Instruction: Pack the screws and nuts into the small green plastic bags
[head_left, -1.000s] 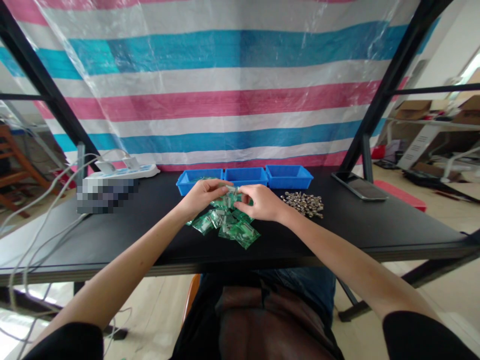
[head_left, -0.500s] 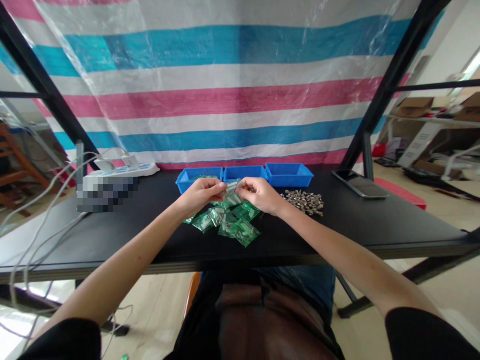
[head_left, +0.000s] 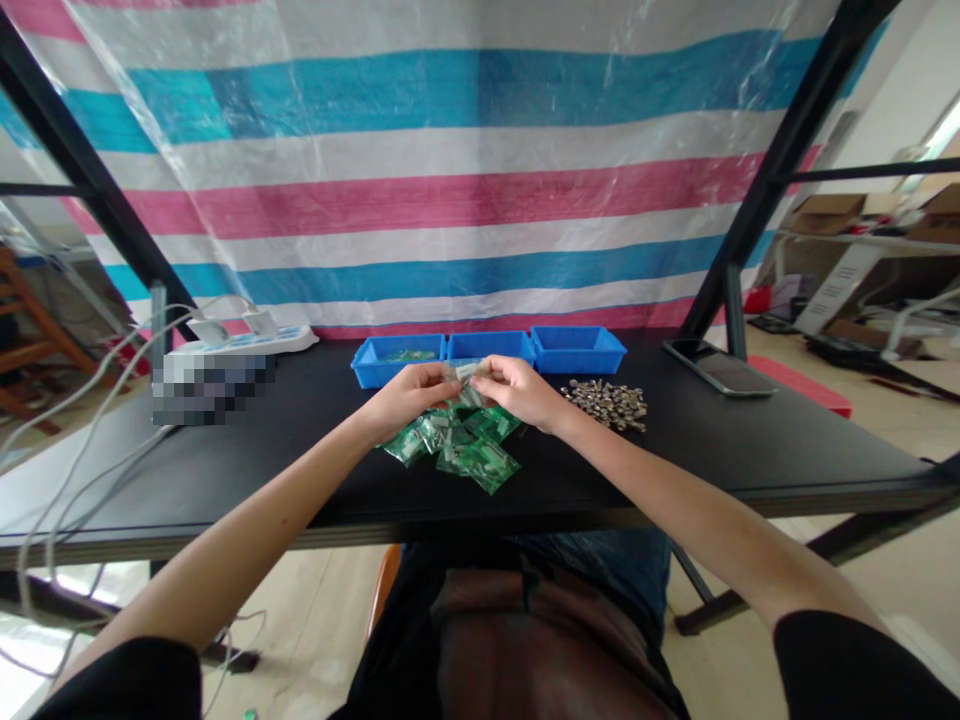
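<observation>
A striped tarp hangs behind the black bench. Left hand and right hand meet, each grip pinched on one small packet just above the green packet pile. A slipping pinch could drop it among the others. Both forearms reach forward, wrists level.

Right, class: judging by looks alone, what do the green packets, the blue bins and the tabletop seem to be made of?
Green packets: thin glossy plastic film, probably; they crinkle and catch the light.
Blue bins: moulded plastic, likely; uniform colour, smooth thin walls.
Tabletop: matt black board, perhaps laminated wood; a layered edge shows at the front.
</observation>
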